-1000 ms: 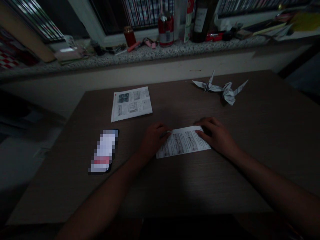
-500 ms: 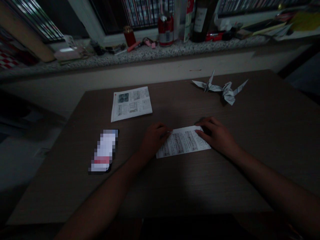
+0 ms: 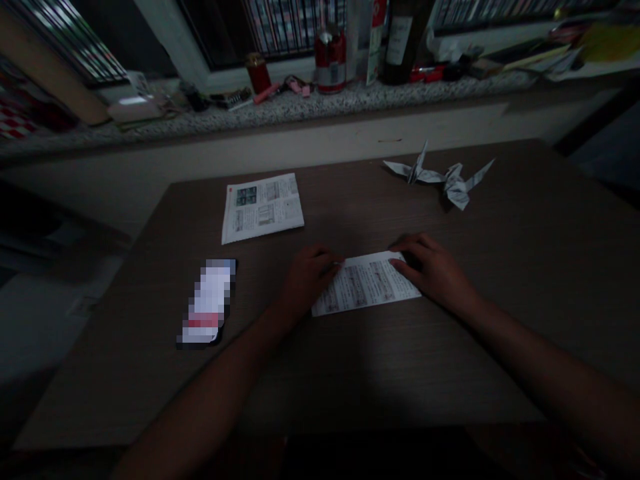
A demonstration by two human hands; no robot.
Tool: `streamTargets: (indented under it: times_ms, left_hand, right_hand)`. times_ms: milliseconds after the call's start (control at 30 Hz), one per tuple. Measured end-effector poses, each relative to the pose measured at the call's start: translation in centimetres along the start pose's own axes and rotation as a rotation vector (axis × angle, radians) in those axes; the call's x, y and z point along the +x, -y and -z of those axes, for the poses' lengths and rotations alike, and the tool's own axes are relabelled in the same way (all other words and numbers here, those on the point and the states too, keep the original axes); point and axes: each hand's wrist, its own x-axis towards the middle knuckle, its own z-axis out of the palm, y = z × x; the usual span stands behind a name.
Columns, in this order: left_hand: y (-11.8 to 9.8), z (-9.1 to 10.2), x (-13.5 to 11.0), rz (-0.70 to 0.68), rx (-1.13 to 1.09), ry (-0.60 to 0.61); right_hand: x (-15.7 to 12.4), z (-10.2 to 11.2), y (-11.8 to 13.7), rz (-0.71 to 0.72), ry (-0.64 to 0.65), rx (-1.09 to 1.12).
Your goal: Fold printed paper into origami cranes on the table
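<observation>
A printed sheet of paper, a long rectangle that looks folded over, lies on the brown table in front of me. My left hand grips its far left corner, fingers closed and pressed together there. At the far right corner, my right hand pinches the paper, thumb on top and the fingers at the far edge. Part of the paper's left end is hidden under my left hand.
A phone with a blurred screen lies to the left. Farther back rest another printed paper and two folded paper cranes. Behind the table, a stone windowsill holds a red can, a dark bottle and assorted clutter.
</observation>
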Motion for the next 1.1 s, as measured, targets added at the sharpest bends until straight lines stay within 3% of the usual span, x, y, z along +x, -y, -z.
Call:
streamTargets:
  times_ms: [367, 567, 833, 1100]
  left_hand:
    - [-0.9, 0.0, -0.4, -0.176, 0.391, 0.112]
    - [-1.3, -0.2, -0.4, -0.298, 0.402, 0.174]
    - [-1.8, -0.1, -0.9, -0.294, 0.414, 0.221]
    - [-1.3, -0.7, -0.6, -0.340, 0.266, 0.282]
  right_hand:
    - [-0.2, -0.3, -0.1, 0.029, -0.017, -0.032]
    - [-0.2, -0.4, -0.3, 0.052, -0.027, -0.048]
    - [-0.4, -0.6, -0.4, 0.062, -0.035, -0.067]
    - [-0.4, -0.5, -0.3, 0.077, -0.044, -0.103]
